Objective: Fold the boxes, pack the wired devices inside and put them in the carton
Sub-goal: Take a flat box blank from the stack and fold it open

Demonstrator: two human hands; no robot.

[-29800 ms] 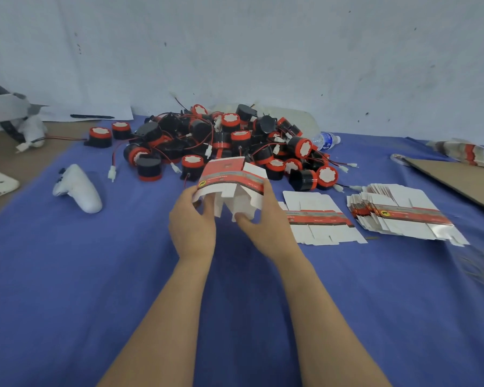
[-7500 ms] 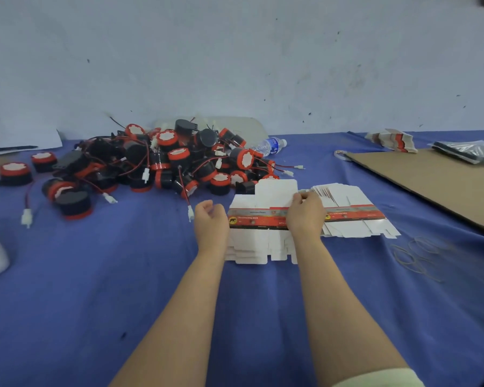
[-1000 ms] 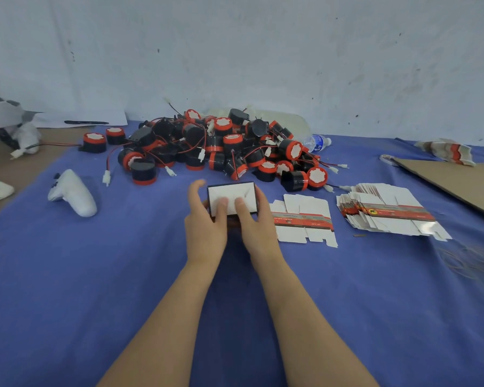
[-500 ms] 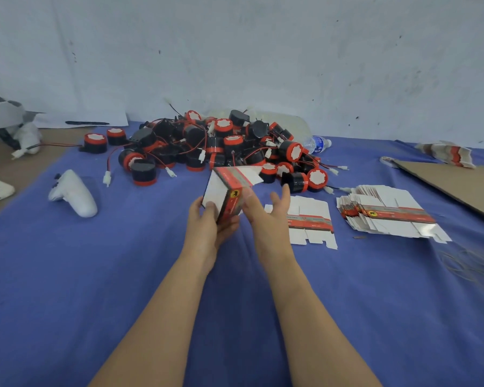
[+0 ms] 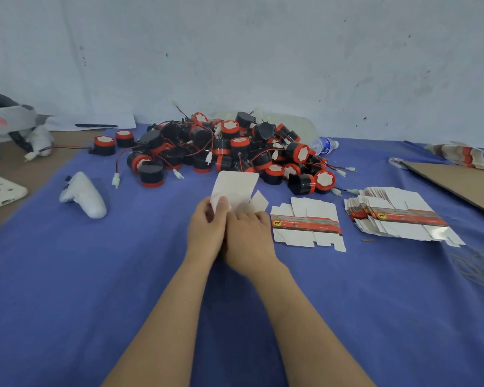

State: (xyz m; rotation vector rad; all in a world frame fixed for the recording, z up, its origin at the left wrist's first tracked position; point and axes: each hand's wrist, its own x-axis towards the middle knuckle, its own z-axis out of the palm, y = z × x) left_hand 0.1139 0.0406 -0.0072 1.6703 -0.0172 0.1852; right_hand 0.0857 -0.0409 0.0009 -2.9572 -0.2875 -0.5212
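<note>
A box (image 5: 235,188), flap raised toward twelve o'clock, was pinched by the left hand (image 5: 207,233) and gripped by the right hand (image 5: 249,236); wired devices (image 5: 229,152) were piled just beyond.

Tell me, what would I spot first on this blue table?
A big heap of black-and-red wired devices sits at the far middle of the blue cloth. In front of it, the left hand and right hand hold a white box, with flat boxes stacked to its right.
</note>
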